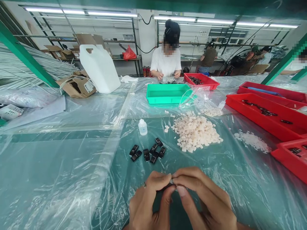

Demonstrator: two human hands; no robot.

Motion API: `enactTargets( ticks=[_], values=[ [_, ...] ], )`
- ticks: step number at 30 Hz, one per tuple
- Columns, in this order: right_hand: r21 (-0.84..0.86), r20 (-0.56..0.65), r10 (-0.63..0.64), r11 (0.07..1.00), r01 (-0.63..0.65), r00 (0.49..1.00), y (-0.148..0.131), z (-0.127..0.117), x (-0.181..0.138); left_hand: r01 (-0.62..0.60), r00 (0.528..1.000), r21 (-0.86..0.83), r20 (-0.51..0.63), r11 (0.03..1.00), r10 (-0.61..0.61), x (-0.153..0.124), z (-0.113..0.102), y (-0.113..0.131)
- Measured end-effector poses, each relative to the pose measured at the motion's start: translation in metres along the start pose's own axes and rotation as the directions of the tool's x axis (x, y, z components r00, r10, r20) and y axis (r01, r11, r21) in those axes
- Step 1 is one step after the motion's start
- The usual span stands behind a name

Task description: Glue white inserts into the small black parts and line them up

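My left hand point(153, 198) and my right hand point(203, 198) meet fingertip to fingertip above the near part of the table. Between the pinched fingertips shows a tiny pale grey piece point(171, 181); the fingers cover most of it, so its kind is unclear. Beyond the hands lie several small glossy black cases point(153, 157), shaped like car key fobs. A small white squeeze bottle point(142, 127) stands upright behind them. To the right of the bottle is a heap of small cream-coloured pieces point(195, 131).
A green tray point(168, 99) stands at the back. Red trays point(263, 123) with black parts line the right side, near small translucent pieces point(253, 141). A white jug point(99, 68) and cardboard box point(79, 86) stand back left. A co-worker point(166, 60) sits opposite. Clear plastic sheeting point(59, 172) covers the table.
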State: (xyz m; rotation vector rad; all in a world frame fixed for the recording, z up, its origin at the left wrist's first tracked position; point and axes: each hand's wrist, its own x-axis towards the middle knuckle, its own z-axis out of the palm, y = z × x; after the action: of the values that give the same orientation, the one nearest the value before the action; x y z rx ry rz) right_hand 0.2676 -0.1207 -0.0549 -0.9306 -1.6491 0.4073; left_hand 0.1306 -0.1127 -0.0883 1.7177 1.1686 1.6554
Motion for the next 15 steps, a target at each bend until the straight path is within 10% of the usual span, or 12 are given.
enactTargets(
  ticks=[15],
  values=[
    [0.085,0.116,-0.089,0.993,0.079,0.989,-0.003,-0.011,0.006,0.137,0.989,-0.163,0.077,0.977,-0.126,0.015,-0.006,0.017]
  ],
)
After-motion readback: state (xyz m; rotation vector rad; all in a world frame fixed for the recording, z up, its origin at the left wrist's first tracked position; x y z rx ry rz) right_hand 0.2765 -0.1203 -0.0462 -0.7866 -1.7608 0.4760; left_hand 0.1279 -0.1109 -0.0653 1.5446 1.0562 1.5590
